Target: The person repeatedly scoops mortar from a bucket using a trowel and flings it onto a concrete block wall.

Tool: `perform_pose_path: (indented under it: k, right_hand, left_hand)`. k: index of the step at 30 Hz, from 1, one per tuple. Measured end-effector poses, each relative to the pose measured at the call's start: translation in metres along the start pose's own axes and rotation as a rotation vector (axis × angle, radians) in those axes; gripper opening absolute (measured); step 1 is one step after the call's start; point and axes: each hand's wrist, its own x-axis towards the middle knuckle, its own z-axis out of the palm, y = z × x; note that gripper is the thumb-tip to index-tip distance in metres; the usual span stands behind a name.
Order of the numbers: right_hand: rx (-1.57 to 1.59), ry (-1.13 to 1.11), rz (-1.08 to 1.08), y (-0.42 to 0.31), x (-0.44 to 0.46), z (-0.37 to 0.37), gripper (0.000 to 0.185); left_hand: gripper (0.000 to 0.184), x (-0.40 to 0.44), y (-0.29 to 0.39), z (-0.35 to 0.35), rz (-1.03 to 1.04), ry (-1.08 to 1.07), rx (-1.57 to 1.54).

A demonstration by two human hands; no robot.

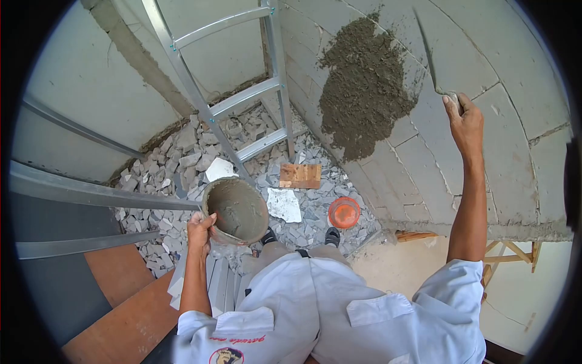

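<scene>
My left hand [200, 230] grips the rim of a round bucket [263, 213] coated with grey mortar. Wet mortar [239, 212] lies inside it. My right hand [464, 124] is raised on the right, closed around the handle of a trowel [430, 54]. The trowel's blade is seen nearly edge-on, close to the block wall [479, 54]; whether it touches the wall I cannot tell. Left of the blade, a rough dark patch of mortar [367, 85] sticks to the wall.
An aluminium ladder [218, 109] stands in the corner on broken block rubble [188, 145]. Near my feet are an orange bucket [344, 212], a wooden board [300, 176] and a white slab piece [284, 205]. Metal rails [103, 193] cross at left; a wooden frame [509, 258] shows at right.
</scene>
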Motion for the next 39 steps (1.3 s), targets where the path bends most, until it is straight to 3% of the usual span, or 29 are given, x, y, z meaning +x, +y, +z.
perform_pose_path:
  k: [2,4,8,11,14,17,18,21,23,25,28,31,34,37,39]
  right_hand:
    - [-0.038,-0.013,-0.245,-0.052,-0.025,0.007,0.023]
    - [-0.192,-0.170,-0.461,-0.068,-0.065,0.035,0.021]
    - [0.160,-1.155,-0.001,-0.057,-0.167,0.145,0.037]
    - [0.234,-1.062,-0.095,-0.082,-0.220,0.191,0.040]
    - [0.110,-0.828,-0.371,-0.113,-0.238,0.232,0.046]
    - [-0.099,-0.818,-0.587,-0.140,-0.269,0.231,0.051]
    - [-0.118,-0.932,-0.692,-0.144,-0.260,0.211,0.056]
    - [-0.029,-0.821,-0.617,-0.146,-0.239,0.196,0.055]
    - [-0.120,-0.562,-0.617,-0.155,-0.220,0.204,0.050]
    - [-0.184,-0.653,-0.608,-0.147,-0.213,0.220,0.035]
    - [-0.013,-1.075,-0.434,-0.104,-0.203,0.230,0.035]
    - [0.671,-1.575,0.313,-0.072,-0.209,0.201,0.039]
    - [1.127,-1.518,0.542,-0.032,-0.262,0.196,0.035]
    - [1.023,-1.457,0.507,-0.007,-0.274,0.173,0.033]
    - [0.573,-1.220,0.232,-0.005,-0.277,0.189,0.030]
  left_hand:
    - [0.016,0.005,0.006,0.007,0.017,-0.025,-0.011]
    - [0.017,0.011,0.015,0.025,0.033,-0.064,-0.039]
    - [0.020,0.013,0.037,0.055,0.106,-0.142,0.117]
    - [0.016,0.016,0.057,0.074,0.184,-0.180,0.212]
    - [0.017,0.025,0.069,0.081,0.219,-0.289,0.307]
    - [0.015,0.023,0.085,0.100,0.289,-0.346,0.294]
    - [0.017,0.029,0.085,0.097,0.305,-0.354,0.297]
    - [0.014,0.040,0.085,0.096,0.308,-0.363,0.336]
    - [0.012,0.038,0.091,0.112,0.252,-0.384,0.454]
    - [0.012,0.022,0.109,0.150,0.379,-0.413,0.531]
    - [0.013,0.030,0.098,0.176,0.405,-0.479,0.441]
    - [0.011,0.040,0.075,0.175,0.395,-0.489,0.425]
    - [0.012,0.028,0.066,0.167,0.302,-0.458,0.368]
    - [0.014,0.034,0.057,0.133,0.103,-0.430,0.261]
    - [0.020,0.036,0.042,0.129,0.053,-0.364,0.134]
